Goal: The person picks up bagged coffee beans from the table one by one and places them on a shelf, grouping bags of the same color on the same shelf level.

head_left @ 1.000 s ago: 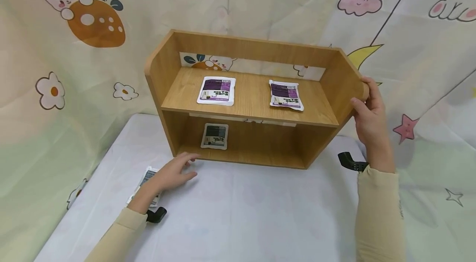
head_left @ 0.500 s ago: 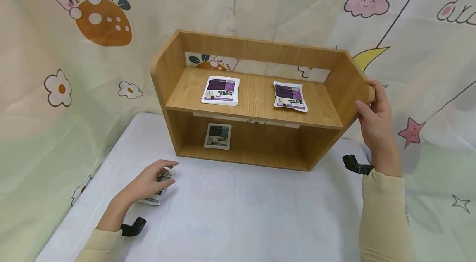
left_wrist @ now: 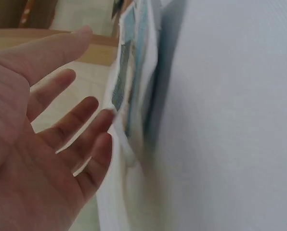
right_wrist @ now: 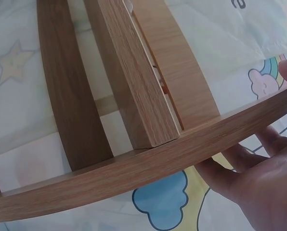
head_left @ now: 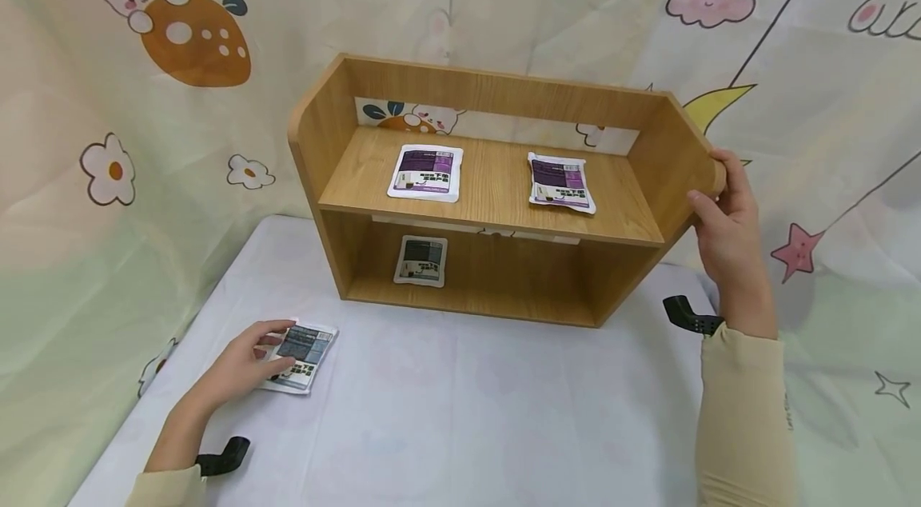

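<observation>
A two-tier wooden shelf (head_left: 489,187) stands on the white-covered table. My right hand (head_left: 730,243) grips its right side panel near the top front corner, with the thumb inside and the fingers outside; the right wrist view shows this panel (right_wrist: 110,178) close up. At the front left lie flat white packets with a grey-blue label (head_left: 308,347), stacked at least two deep as the left wrist view shows. Over their left edge my left hand (head_left: 241,363) has its fingers loosely bent and spread; in its wrist view the fingertips are right at the packets' edge (left_wrist: 129,72).
Two purple-labelled packets, one on the left (head_left: 426,173) and one on the right (head_left: 561,183), lie on the upper tier. A dark-labelled packet (head_left: 421,261) is on the lower tier at left. Behind the shelf hangs a cartoon-printed cloth (head_left: 115,251).
My left hand has moved from near the shelf's lower front edge, left and toward me, to the packets on the table. The right hand has kept its grip on the shelf.
</observation>
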Tool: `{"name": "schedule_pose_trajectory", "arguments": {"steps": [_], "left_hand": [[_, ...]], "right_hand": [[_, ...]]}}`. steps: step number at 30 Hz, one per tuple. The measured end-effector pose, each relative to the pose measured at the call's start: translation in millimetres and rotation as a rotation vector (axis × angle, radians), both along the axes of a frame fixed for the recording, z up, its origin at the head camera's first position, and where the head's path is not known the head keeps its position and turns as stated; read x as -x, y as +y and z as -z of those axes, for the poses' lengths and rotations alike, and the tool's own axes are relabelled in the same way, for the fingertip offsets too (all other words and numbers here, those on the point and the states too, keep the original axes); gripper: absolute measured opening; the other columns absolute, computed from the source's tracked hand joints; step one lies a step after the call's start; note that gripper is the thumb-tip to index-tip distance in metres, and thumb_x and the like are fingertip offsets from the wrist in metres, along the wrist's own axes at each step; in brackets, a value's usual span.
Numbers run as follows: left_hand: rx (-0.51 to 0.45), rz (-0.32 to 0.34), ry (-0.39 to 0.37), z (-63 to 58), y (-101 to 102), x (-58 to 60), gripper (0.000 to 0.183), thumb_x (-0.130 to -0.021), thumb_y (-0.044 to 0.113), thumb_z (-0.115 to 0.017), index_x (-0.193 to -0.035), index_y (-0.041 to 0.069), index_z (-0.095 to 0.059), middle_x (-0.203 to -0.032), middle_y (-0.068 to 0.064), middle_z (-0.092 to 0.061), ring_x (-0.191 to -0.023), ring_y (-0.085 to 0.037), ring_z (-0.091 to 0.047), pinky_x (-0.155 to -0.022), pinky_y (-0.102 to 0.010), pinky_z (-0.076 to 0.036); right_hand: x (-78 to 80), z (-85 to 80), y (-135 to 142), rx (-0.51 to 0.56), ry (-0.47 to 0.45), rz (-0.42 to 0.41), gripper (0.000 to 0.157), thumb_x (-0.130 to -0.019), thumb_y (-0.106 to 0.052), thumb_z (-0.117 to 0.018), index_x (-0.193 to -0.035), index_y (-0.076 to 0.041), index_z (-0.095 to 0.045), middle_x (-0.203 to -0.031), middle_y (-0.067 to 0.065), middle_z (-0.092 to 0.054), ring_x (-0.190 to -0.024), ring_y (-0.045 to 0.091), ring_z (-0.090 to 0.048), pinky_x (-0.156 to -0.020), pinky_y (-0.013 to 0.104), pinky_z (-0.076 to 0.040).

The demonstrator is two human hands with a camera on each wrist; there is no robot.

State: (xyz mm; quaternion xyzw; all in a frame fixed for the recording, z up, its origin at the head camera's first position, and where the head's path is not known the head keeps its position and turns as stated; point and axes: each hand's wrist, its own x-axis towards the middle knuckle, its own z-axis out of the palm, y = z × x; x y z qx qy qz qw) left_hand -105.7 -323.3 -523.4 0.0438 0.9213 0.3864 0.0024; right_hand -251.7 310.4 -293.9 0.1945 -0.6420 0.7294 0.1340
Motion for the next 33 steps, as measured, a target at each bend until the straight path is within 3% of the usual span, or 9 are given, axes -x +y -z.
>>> {"name": "schedule_pose_trajectory", "arguments": {"steps": [6, 12, 16, 20, 24, 33], "left_hand": [[0.054, -0.050, -0.035, 7.8, -5, -3.6, 0.072, -0.079, 0.030, -0.082, -0.137, 0.004, -0.048, -0.124, -0.021, -0.052, -0.103, -0.033, -0.053, -0.079, -0.046, -0.045], [0.051, -0.042, -0.100, 10.8, -1, -1.1, 0.090, -0.074, 0.043, -0.083, -0.145, 0.010, -0.039, -0.118, -0.018, -0.053, -0.090, -0.025, -0.053, -0.071, -0.038, -0.043], [0.063, -0.005, -0.090, 10.9, 3, 3.7, 0.099, -0.069, 0.047, -0.086, -0.146, 0.010, -0.037, -0.120, -0.020, -0.052, -0.086, -0.024, -0.050, -0.069, -0.038, -0.041], [0.082, 0.042, -0.082, 11.9, 7, 9.3, 0.101, -0.065, 0.045, -0.088, -0.146, 0.009, -0.038, -0.132, -0.024, -0.047, -0.104, -0.035, -0.052, -0.083, -0.049, -0.043], [0.102, 0.065, -0.102, 13.2, 9, 13.3, 0.098, -0.065, 0.042, -0.089, -0.145, 0.012, -0.041, -0.142, -0.026, -0.041, -0.127, -0.046, -0.040, -0.097, -0.062, -0.034], [-0.017, 0.084, -0.139, 13.3, 10, 15.1, 0.087, -0.069, 0.037, -0.087, -0.141, 0.013, -0.046, -0.143, -0.027, -0.040, -0.130, -0.047, -0.036, -0.098, -0.065, -0.030]], "right_hand": [[0.6, 0.5, -1, 0.021, 0.015, -0.019, 0.049, -0.098, 0.008, -0.044, -0.143, -0.012, -0.041, -0.146, 0.011, -0.029, -0.133, 0.028, -0.027, -0.107, 0.046, -0.028], [1.6, 0.1, -1, 0.017, 0.004, 0.000, 0.049, -0.098, 0.008, -0.042, -0.142, -0.013, -0.041, -0.147, 0.011, -0.029, -0.133, 0.028, -0.027, -0.109, 0.049, -0.023], [1.1, -1.9, -2, 0.025, -0.014, 0.007, 0.049, -0.098, 0.007, -0.044, -0.142, -0.014, -0.042, -0.148, 0.010, -0.029, -0.135, 0.027, -0.025, -0.111, 0.052, -0.018], [-1.3, -2.6, -3, 0.038, -0.030, 0.017, 0.048, -0.098, 0.006, -0.046, -0.142, -0.014, -0.043, -0.147, 0.009, -0.030, -0.135, 0.026, -0.025, -0.112, 0.051, -0.018], [-2.3, -2.8, -3, 0.045, -0.032, 0.022, 0.048, -0.099, 0.005, -0.046, -0.142, -0.014, -0.043, -0.147, 0.010, -0.030, -0.136, 0.026, -0.026, -0.112, 0.050, -0.018], [-1.3, -2.4, -3, 0.041, -0.012, 0.017, 0.047, -0.098, 0.006, -0.046, -0.142, -0.013, -0.043, -0.147, 0.010, -0.030, -0.136, 0.026, -0.026, -0.112, 0.051, -0.018]]}}
